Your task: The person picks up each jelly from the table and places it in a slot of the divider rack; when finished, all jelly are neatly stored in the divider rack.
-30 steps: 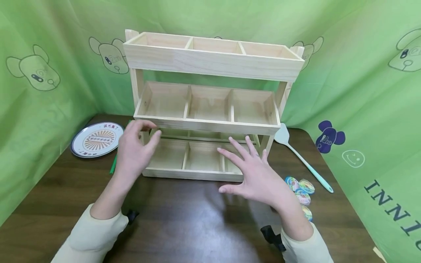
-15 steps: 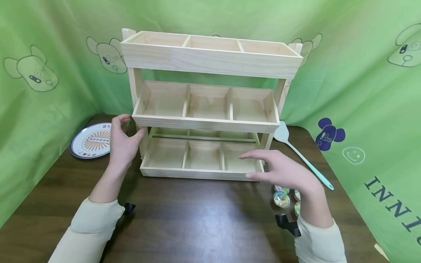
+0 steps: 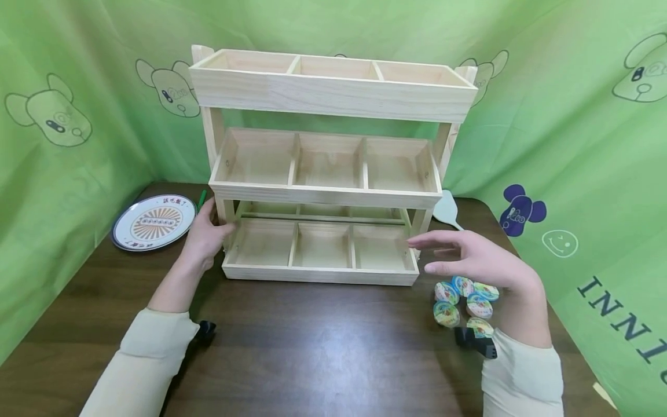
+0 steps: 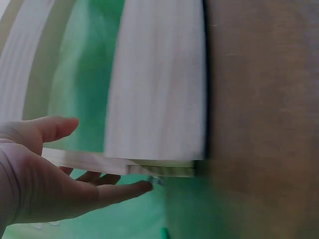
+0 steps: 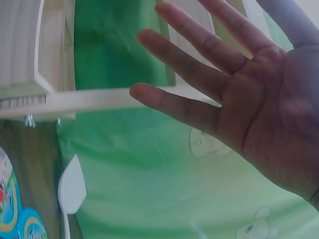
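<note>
A three-tier pale wooden rack (image 3: 328, 197) with divided trays stands on the dark wooden table (image 3: 292, 347). At the rack's lower left side is my left hand (image 3: 204, 234), its thumb in front of the left upright (image 4: 75, 158) and its fingers reaching along the outer side in the left wrist view. Whether it touches the wood I cannot tell. My right hand (image 3: 476, 260) hovers by the right end of the bottom tray (image 3: 320, 275). Its fingers (image 5: 182, 107) are straight and spread in the right wrist view, holding nothing.
A round white plate (image 3: 154, 223) with orange print lies left of the rack, beside a thin green object (image 3: 202, 199). To the right are a pale spatula (image 3: 446, 209), partly behind my right hand, and several small colourful round packs (image 3: 446, 313). Green cloth (image 3: 573, 145) surrounds the table.
My left hand has moved down from the middle tray's left corner to beside the lower left upright. My right hand has moved right, away from the bottom tray's front, uncovering the colourful packs.
</note>
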Tool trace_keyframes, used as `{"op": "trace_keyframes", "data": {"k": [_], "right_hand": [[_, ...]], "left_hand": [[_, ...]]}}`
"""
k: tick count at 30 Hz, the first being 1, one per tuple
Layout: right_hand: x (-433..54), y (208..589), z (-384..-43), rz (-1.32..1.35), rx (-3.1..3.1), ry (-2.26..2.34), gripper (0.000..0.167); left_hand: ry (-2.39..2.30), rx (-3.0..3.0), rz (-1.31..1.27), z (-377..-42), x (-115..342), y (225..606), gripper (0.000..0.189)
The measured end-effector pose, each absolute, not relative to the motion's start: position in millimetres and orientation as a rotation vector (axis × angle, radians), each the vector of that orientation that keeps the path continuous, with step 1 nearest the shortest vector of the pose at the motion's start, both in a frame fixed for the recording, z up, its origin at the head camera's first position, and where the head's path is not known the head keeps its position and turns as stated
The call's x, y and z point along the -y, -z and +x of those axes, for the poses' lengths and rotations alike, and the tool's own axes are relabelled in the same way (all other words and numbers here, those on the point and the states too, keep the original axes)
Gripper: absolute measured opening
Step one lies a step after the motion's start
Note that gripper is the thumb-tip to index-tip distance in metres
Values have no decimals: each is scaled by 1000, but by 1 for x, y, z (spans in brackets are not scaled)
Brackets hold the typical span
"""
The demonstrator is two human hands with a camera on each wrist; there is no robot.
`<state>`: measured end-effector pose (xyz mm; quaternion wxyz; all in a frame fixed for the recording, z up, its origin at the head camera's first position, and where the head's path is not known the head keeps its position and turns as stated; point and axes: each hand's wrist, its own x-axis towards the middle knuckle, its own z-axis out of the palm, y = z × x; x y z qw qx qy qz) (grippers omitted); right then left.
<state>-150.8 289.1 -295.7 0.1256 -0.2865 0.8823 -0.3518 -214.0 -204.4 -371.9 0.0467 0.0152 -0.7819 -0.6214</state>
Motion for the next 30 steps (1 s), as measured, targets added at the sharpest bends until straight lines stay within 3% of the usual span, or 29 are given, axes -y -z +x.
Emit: {"op": "trace_keyframes", "data": {"k": [8,16,30], "right_hand": [[-315,303,-148,-787,-2542,1120,45],[-348,321,-142,-776,-2597,1093,42],[-412,355,-146,-691,-2487,1304,45]], "left_hand": [[1858,2614,47,-210,208,394,89],[2016,2663,-156,-201,217,409,92],[2154,2603,-263,-188,233,417,91]]}}
